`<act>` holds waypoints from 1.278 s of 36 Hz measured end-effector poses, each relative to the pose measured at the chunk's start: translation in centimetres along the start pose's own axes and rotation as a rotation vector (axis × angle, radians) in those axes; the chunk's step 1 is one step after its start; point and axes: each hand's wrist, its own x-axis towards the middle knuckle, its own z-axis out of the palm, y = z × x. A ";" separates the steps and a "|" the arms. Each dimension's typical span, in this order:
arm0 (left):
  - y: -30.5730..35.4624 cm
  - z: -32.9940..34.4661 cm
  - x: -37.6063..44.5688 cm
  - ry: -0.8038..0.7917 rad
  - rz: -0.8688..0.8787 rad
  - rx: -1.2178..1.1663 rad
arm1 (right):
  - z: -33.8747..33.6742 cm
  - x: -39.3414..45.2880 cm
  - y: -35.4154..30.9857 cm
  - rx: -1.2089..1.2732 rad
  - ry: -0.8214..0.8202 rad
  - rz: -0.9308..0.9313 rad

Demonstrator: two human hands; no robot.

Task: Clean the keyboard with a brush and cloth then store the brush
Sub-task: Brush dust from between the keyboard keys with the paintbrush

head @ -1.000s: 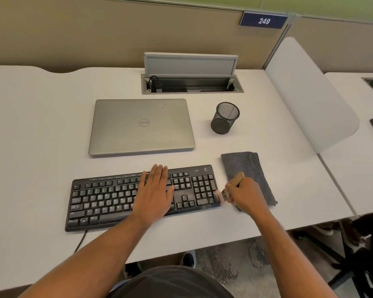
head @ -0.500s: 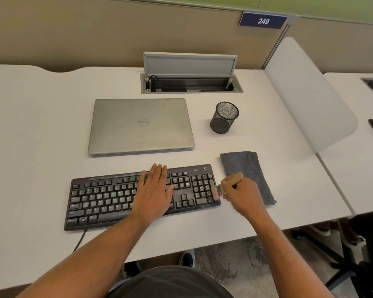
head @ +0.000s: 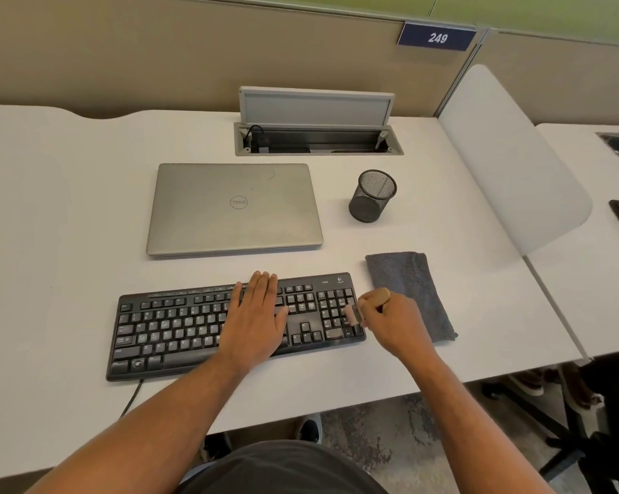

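since a second ago the brush (head: 354, 313) is sliding onto the number keys at 3 o'clock of the keyboard (head: 193, 329). right hand (head: 395, 324) is gripping it, flat left hand (head: 256, 320) is pressing down. hard brushing could be popping keys.

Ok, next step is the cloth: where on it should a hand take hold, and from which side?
Best bet is the cloth's far end, nearest the mesh cup, coming from above. It lies flat and folded, so a pinch on the bare far edge should lift it. The right hand, holding the brush, covers part of its near left side.
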 end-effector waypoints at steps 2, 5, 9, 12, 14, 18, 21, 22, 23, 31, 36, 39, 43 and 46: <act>0.0 0.0 0.0 0.003 0.002 0.002 | 0.2 -0.1 0.0 -0.037 -0.023 0.028; 0.0 -0.1 -0.1 0.002 0.001 0.001 | -0.1 0.0 0.1 -0.104 -0.090 0.077; 0.1 -0.1 0.0 0.000 0.000 -0.002 | -0.2 0.1 0.1 -0.114 -0.099 0.065; 0.0 -0.1 0.0 0.000 0.000 -0.002 | 0.0 -0.1 -0.1 -0.020 0.017 0.003; 0.0 -0.1 0.0 0.007 0.001 -0.001 | 0.3 -0.2 -0.1 0.027 0.046 -0.031; 0.0 0.0 0.0 0.013 0.001 0.006 | 0.7 -0.2 0.2 -0.087 -0.002 0.024; 0.0 0.0 0.0 0.005 -0.001 0.006 | 0.1 0.0 0.0 -0.157 -0.074 0.066; 0.0 0.0 0.0 0.003 -0.002 0.006 | 0.0 0.0 -0.1 -0.140 -0.075 0.060; 0.0 0.0 0.0 0.004 -0.003 0.006 | 0.0 -0.1 -0.2 -0.105 -0.065 0.046; 0.0 0.0 0.0 -0.003 -0.003 0.007 | 1.7 -0.7 -0.6 0.031 -0.008 -0.046; 0.1 0.0 0.0 -0.007 -0.002 0.002 | 1.1 0.0 -0.8 -0.195 -0.096 -0.026; 0.1 0.0 0.0 0.000 -0.006 0.003 | 0.9 0.0 -1.2 -0.098 -0.018 -0.034; 0.0 0.0 0.0 -0.005 -0.002 0.000 | 1.5 -0.4 -0.8 0.008 0.036 -0.040; 0.1 -0.1 0.0 -0.002 -0.002 0.003 | 1.5 -0.4 -0.4 -0.023 -0.025 0.016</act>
